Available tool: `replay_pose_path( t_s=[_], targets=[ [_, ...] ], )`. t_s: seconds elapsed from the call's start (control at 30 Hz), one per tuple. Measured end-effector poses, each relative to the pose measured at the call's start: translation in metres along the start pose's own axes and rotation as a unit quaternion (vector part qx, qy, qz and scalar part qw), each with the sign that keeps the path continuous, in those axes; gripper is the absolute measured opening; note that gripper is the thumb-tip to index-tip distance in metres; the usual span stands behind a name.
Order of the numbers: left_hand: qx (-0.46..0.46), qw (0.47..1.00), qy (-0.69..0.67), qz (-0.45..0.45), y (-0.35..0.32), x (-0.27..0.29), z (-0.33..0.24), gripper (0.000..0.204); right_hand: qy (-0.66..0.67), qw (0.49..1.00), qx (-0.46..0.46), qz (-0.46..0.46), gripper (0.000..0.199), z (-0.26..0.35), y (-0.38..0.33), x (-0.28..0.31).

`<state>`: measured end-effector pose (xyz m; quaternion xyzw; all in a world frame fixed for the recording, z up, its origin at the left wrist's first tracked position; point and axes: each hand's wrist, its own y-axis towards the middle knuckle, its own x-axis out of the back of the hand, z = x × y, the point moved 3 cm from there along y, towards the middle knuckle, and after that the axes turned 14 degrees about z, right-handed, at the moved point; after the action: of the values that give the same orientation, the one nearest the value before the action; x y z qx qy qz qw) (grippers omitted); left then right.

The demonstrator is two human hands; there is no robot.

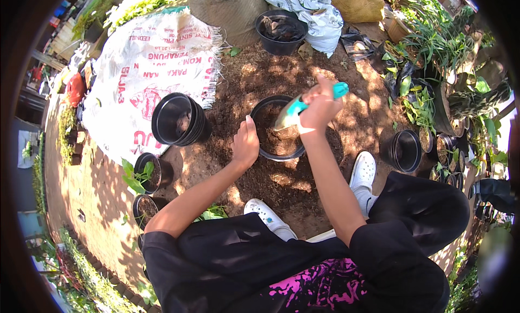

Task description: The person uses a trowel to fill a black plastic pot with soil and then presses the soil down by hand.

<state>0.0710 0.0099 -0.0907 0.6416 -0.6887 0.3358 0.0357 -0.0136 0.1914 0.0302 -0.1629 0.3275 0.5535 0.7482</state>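
In front of me a round black plastic pot [301,152] sits on loose brown soil, with soil inside it. My right hand [317,111] is closed round the teal handle of a hand trowel [287,112]. The trowel's blade tilts down to the left over the pot's opening, its tip near the soil [279,145] inside. My left hand [246,144] lies against the pot's left side at the rim, fingers stretched out and close together. Part of the pot's right rim is hidden behind my right hand and wrist.
Nested black pots [179,120] stand on the left, by a spread white woven sack [124,69]. Potted seedlings [138,175] are below them. A filled black pot [281,31] and white bags [319,20] are at the back. More pots [406,150] stand right, beyond my white shoe [362,170].
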Motion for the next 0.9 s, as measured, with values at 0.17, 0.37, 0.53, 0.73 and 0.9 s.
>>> replay_pose_path(
  t_s=[0.17, 0.37, 0.53, 0.73, 0.9],
  targets=[
    [-0.021, 0.999, 0.020, -0.024, -0.007, 0.001, -0.003, 0.066, 0.050, 0.997, -0.012, 0.058, 0.035, 0.030, -0.022, 0.003],
    [0.006, 1.000, 0.027, -0.010, -0.001, 0.003, -0.008, 0.066, -0.005, 0.966, -0.013, 0.258, 0.029, -0.036, -0.027, 0.043],
    [0.024, 1.000, 0.010, -0.013, -0.013, 0.005, -0.009, 0.067, 0.039, 0.956, -0.046, 0.287, 0.032, 0.021, -0.012, 0.004],
    [-0.039, 0.997, 0.055, -0.035, 0.001, 0.003, 0.003, 0.066, -0.051, 0.925, -0.198, 0.320, 0.030, -0.024, -0.026, 0.032],
    [-0.037, 0.998, 0.033, -0.039, -0.002, -0.001, 0.002, 0.064, -0.062, 0.925, -0.071, 0.369, 0.026, 0.021, -0.016, 0.010]
  ],
)
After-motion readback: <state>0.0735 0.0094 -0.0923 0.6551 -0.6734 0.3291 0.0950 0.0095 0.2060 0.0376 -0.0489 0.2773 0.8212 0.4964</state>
